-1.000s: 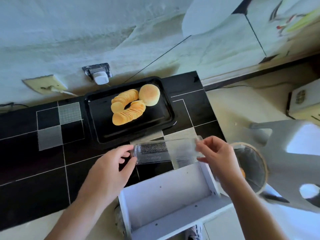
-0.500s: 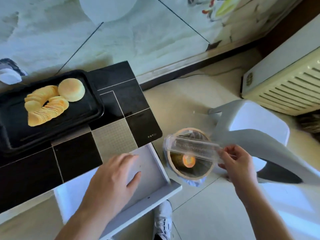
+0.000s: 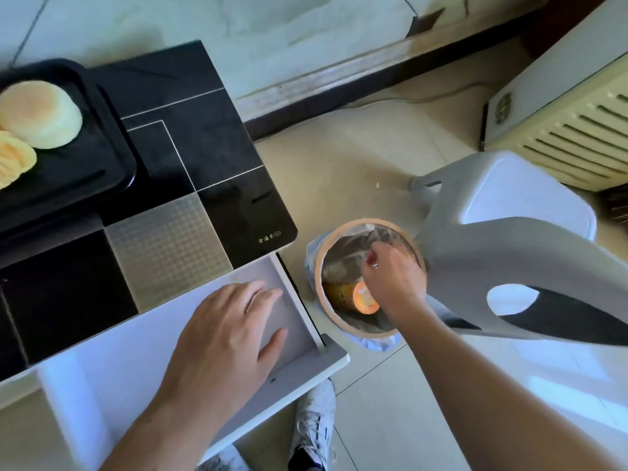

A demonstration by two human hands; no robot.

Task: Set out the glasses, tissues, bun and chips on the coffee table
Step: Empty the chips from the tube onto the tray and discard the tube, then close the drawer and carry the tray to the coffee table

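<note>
A glossy black coffee table (image 3: 204, 137) with pale line inlays is standing on beige floor tiles (image 3: 339, 164) beside a grey plastic stool (image 3: 509, 212). A black rectangular tray (image 3: 102, 158) on it is carrying the round pale bun (image 3: 40, 113) and the yellow chips (image 3: 13, 158). The left hand (image 3: 224, 334) is lying flat, fingers spread, in the white open drawer (image 3: 299, 379). The right hand (image 3: 394, 277) is hanging over the round lined waste bin (image 3: 323, 253), fingers loosely curled downward. Half a second earlier it was pinching a clear plastic tube, no longer held.
</note>
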